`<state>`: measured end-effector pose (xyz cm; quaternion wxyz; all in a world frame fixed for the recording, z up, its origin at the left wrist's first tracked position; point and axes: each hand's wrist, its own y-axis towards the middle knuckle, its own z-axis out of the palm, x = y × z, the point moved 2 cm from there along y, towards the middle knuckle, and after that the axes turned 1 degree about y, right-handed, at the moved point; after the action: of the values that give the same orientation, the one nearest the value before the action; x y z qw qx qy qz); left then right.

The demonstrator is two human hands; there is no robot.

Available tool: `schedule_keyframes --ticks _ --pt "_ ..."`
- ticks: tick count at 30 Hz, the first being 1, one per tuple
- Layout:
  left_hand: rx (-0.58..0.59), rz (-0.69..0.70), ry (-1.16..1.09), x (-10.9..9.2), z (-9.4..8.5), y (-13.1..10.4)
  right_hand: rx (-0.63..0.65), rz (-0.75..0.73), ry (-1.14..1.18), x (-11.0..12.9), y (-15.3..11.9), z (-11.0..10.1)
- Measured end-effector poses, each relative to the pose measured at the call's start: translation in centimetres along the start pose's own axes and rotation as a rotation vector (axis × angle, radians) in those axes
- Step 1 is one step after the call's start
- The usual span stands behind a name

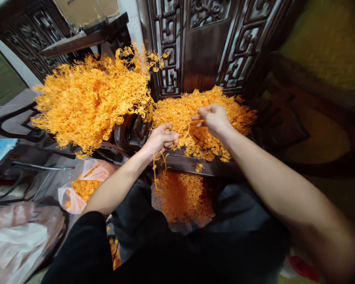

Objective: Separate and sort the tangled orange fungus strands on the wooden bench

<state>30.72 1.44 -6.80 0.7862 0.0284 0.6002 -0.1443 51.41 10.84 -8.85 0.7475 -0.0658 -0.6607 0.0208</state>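
My left hand (162, 138) is closed, thumb against fingers, on an orange plastic-looking branched sprig (187, 137). Thin orange stalks (155, 171) hang below the same hand, by the wrist. To the right, my right hand (214, 118) hovers over a heap of orange sprigs (177, 110), its fingers apart and pointing left. Its fingertips are close to the sprig's upper stem; whether they touch it is unclear. The heap lies on a dark wooden seat (183, 163) with a carved back. A loose orange piece (199, 168) rests at the seat's front edge.
A larger orange bundle (91, 102) stands at the left over a dark armrest. Below it, a pinkish plastic bag (106, 167) contains orange pieces. More plastic bags (20, 236) lie lower left. Between my knees is a mass of orange pieces (183, 193). A cardboard box (87, 14) sits at the back.
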Motion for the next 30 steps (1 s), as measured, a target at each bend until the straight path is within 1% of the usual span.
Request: schedule_keyframes --ticks 1,2,3,4,5,7,10,11,12,13,14,16,17,18,19,20,21,22,23,24,25,27,28,29,30 --pt "-0.008 0.022 0.012 0.0 -0.1 -0.1 -0.053 -0.001 0.050 0.2 0.5 -1.0" --pt "-0.027 0.053 0.030 0.0 -0.3 -0.2 -0.079 -0.007 0.092 0.5 0.8 -2.0" --pt "-0.058 0.091 0.052 0.0 -0.7 -0.2 -0.069 -0.012 0.111 0.8 0.9 -2.9" --pt "-0.096 0.128 0.076 0.0 -1.0 -0.2 -0.026 -0.013 0.110 1.1 0.7 -3.4" --pt "-0.133 0.158 0.098 0.1 -1.3 -0.1 0.044 -0.005 0.093 1.3 0.2 -3.7" --pt "-0.189 0.193 0.136 0.3 -1.8 0.2 0.221 0.021 0.031 1.5 -1.5 -3.1" --pt "-0.212 0.204 0.181 0.6 -1.5 0.5 0.509 0.043 -0.119 1.3 -4.8 -0.6" --pt "-0.206 0.201 0.194 0.7 -1.2 0.5 0.579 0.025 -0.194 1.2 -5.7 0.3" --pt "-0.195 0.197 0.207 0.7 -0.8 0.4 0.624 -0.023 -0.282 1.1 -6.4 1.0" --pt "-0.181 0.192 0.219 0.6 -0.4 0.3 0.642 -0.111 -0.371 1.2 -6.9 1.5" --pt "-0.173 0.189 0.232 0.4 -0.1 0.1 0.639 -0.232 -0.458 1.5 -7.1 1.7" --pt "-0.197 0.187 0.252 0.0 0.2 -0.3 0.630 -0.492 -0.619 2.3 -6.8 1.2" --pt "-0.232 0.188 0.259 -0.2 0.1 -0.6 0.615 -0.592 -0.677 2.7 -6.2 0.4" --pt "-0.275 0.185 0.261 -0.4 -0.2 -0.8 0.576 -0.660 -0.719 3.1 -5.5 -0.8" --pt "-0.317 0.175 0.258 -0.5 -0.6 -1.1 0.515 -0.693 -0.750 3.4 -4.6 -2.3" --pt "-0.348 0.161 0.251 -0.6 -1.1 -1.2 0.404 -0.696 -0.763 3.6 -3.5 -4.0" --pt "-0.363 0.146 0.241 -0.6 -1.6 -1.4 0.274 -0.679 -0.753 3.5 -2.5 -5.7" --pt "-0.361 0.132 0.232 -0.6 -2.0 -1.5 0.180 -0.621 -0.720 3.0 -1.6 -7.4" --pt "-0.343 0.119 0.223 -0.6 -2.3 -1.6 0.144 -0.526 -0.666 2.2 -0.9 -8.7" --pt "-0.313 0.105 0.219 -0.5 -2.5 -1.8 0.160 -0.412 -0.603 1.1 -0.4 -9.7" --pt "-0.273 0.090 0.226 -0.5 -2.5 -2.0 0.223 -0.287 -0.541 -0.2 -0.2 -10.3" --pt "-0.152 0.036 0.283 -0.3 -2.1 -2.7 0.375 -0.045 -0.437 -2.8 -0.2 -10.4" --pt "-0.075 0.003 0.330 -0.2 -1.7 -3.3 0.413 0.061 -0.400 -3.9 -0.3 -10.1" --pt "0.012 -0.021 0.390 0.0 -1.3 -3.9 0.409 0.146 -0.370 -4.5 -0.3 -9.7" --pt "0.115 -0.038 0.461 0.3 -0.8 -4.6 0.372 0.203 -0.343 -4.7 -0.2 -9.2"
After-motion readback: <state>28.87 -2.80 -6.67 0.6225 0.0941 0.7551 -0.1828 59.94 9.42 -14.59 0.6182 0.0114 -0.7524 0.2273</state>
